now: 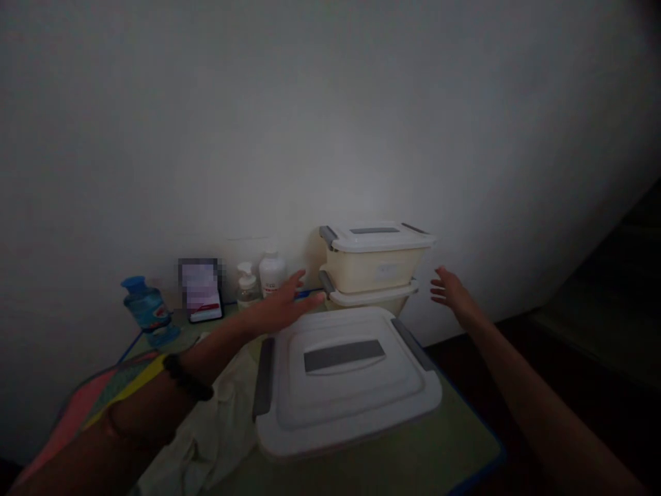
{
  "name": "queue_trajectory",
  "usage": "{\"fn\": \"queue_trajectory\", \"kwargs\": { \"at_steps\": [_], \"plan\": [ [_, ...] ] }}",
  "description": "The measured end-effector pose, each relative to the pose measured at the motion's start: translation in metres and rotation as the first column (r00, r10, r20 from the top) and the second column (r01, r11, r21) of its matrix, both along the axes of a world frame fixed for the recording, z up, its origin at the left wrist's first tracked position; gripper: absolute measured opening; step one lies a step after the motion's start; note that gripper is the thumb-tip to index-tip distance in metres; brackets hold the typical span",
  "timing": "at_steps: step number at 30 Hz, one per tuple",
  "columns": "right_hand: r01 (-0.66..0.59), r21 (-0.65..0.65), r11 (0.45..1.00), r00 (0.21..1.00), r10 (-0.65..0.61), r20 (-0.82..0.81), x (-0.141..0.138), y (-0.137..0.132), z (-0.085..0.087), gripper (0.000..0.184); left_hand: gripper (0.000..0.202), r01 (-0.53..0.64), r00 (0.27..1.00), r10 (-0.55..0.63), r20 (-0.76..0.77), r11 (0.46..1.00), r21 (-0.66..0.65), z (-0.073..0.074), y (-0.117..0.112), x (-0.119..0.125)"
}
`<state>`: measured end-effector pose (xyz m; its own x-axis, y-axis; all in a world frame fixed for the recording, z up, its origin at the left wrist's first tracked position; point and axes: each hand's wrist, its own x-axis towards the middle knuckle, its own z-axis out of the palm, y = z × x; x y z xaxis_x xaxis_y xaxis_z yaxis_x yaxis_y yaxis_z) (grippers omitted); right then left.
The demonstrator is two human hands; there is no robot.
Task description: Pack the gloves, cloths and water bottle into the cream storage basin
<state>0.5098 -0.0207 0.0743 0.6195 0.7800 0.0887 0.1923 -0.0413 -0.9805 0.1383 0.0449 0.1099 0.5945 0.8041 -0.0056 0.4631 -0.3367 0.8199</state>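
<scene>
Here the left hand (pixel 281 308) and right hand (pixel 451 289) — fingers parted, well apart — flank the stacked boxes (pixel 369 267).

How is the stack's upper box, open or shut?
The upper box is shut: its white lid covers the whole top. Whether the clasps are locked, I cannot tell.

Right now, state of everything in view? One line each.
Left hand: open, gripping nothing
Right hand: open, empty
Near lid: face up; can't tell whether a box is underneath
Upper box: lidded, stacked
Lower box: lidded, under the upper one
Phone: upright, screen lit
Blue bottle: capped
Pump bottle: upright, pump fitted
White bottle: upright
Cloth: crumpled
</scene>
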Motion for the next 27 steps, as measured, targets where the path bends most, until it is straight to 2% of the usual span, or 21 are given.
{"fn": "queue_trajectory", "kwargs": {
  "at_steps": [3,6,10,13,15,18,21,24,27],
  "plan": [
    [-0.02,0.048,0.999,0.998,0.023,-0.055,0.005,0.019,-0.003,0.056,0.107,0.01,0.997,-0.014,-0.074,0.999,-0.054,0.005,0.005,0.024],
    [-0.105,0.085,0.991,0.985,0.116,-0.126,0.0,0.034,-0.008,0.057,0.119,0.033,0.989,-0.045,-0.138,0.995,-0.089,0.007,0.009,0.039],
    [-0.233,0.162,0.959,0.951,0.259,-0.167,-0.014,0.049,-0.013,0.053,0.126,0.052,0.993,-0.064,-0.097,0.991,-0.124,0.001,0.019,0.055],
    [-0.284,0.233,0.93,0.932,0.325,-0.161,-0.025,0.055,-0.017,0.048,0.131,0.042,0.993,-0.057,-0.1,0.989,-0.142,-0.007,0.024,0.066],
    [-0.298,0.262,0.918,0.926,0.344,-0.154,-0.03,0.056,-0.019,0.047,0.129,0.029,0.995,-0.042,-0.086,0.988,-0.154,-0.012,0.027,0.072],
    [-0.312,0.276,0.909,0.924,0.358,-0.136,-0.036,0.052,-0.024,0.049,0.113,0.027,0.999,-0.02,0.04,0.982,-0.184,-0.016,0.029,0.077],
    [-0.326,0.275,0.905,0.927,0.362,-0.095,-0.042,0.048,-0.025,0.047,0.102,-0.024,0.992,0.05,0.117,0.976,-0.215,-0.018,0.032,0.078],
    [-0.314,0.291,0.904,0.939,0.34,-0.043,-0.047,0.047,-0.015,0.045,0.098,-0.05,0.983,0.081,0.162,0.981,-0.188,-0.012,0.035,0.076],
    [-0.283,0.327,0.902,0.954,0.3,-0.003,-0.05,0.047,0.012,0.045,0.093,-0.042,0.977,0.066,0.204,0.992,-0.119,0.006,0.037,0.073]
  ]
}}
